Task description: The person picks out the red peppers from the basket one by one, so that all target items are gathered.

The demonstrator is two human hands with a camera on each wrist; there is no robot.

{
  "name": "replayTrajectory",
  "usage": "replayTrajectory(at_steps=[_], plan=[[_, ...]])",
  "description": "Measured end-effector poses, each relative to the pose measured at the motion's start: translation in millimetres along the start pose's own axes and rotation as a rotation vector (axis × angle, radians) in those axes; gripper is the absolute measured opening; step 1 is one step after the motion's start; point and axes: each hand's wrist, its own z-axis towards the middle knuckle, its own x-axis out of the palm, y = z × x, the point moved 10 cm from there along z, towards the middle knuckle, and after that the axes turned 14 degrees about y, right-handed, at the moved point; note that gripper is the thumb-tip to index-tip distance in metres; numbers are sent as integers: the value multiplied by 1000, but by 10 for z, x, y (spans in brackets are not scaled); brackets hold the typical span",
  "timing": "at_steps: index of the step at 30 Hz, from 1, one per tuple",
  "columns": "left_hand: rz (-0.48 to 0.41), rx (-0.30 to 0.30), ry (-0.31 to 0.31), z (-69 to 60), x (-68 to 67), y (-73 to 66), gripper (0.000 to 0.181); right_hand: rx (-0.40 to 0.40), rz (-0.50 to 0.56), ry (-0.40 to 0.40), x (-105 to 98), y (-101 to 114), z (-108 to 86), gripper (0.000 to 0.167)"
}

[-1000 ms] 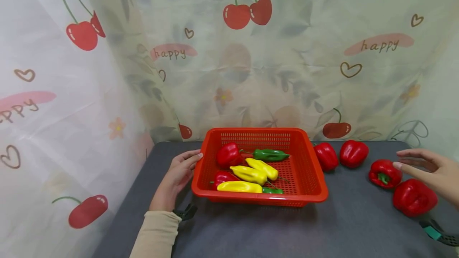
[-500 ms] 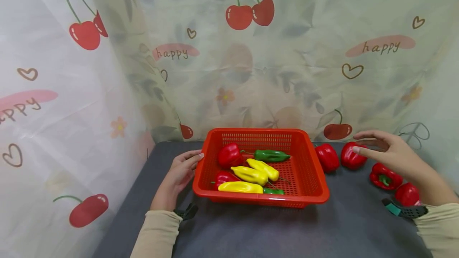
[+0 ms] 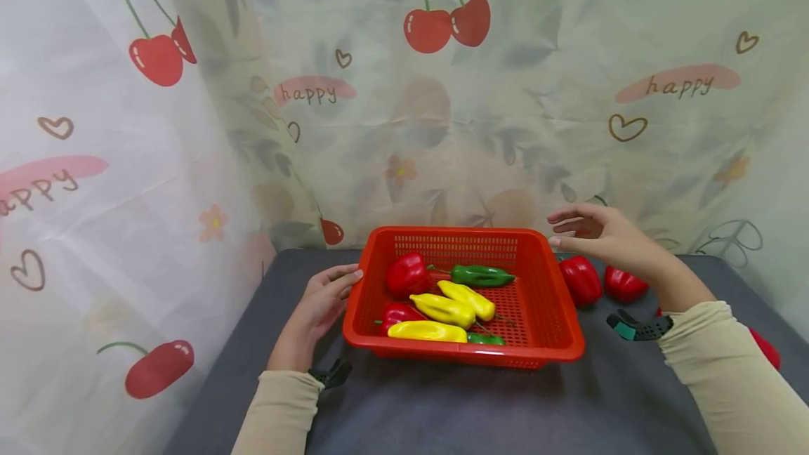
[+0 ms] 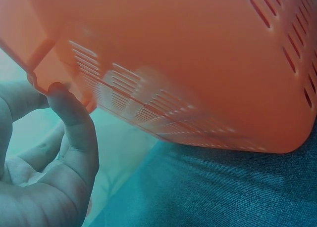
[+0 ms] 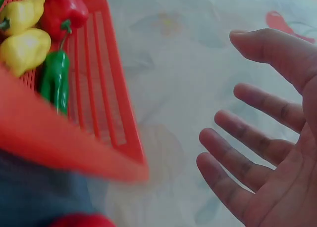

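Observation:
A red plastic basket point(image 3: 464, 351) stands on the dark table in the head view. My left hand point(image 3: 322, 300) holds its left rim, the thumb bent against the edge in the left wrist view. Inside lie a red bell pepper point(image 3: 407, 274), a second red pepper point(image 3: 398, 315), a long green pepper point(image 3: 483, 276), a partly hidden green one point(image 3: 485, 338) and yellow peppers point(image 3: 445, 309). Above the basket's back right corner hovers my right hand point(image 3: 609, 234). Its fingers are spread and relaxed with nothing in them, as the right wrist view confirms.
Right of the basket sit two red bell peppers point(image 3: 580, 281), close to the right wrist. More red pepper point(image 3: 766, 350) shows from behind the right sleeve. A printed curtain point(image 3: 468, 160) hangs behind the table point(image 3: 442, 413) and along its left side.
My right hand has swept left from above the far-right red peppers, past the back ones, to the basket's right corner. My left hand stays on the rim, and the basket's contents look the same.

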Motion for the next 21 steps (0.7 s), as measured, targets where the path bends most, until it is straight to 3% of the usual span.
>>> replayTrajectory(at_steps=[14,21], plan=[[4,0,-2,3,-11,23,41,-115,112,131,400,408,827,48],[9,9,-2,5,-19,6,42,-158,103,211,673,530,1147,51]])
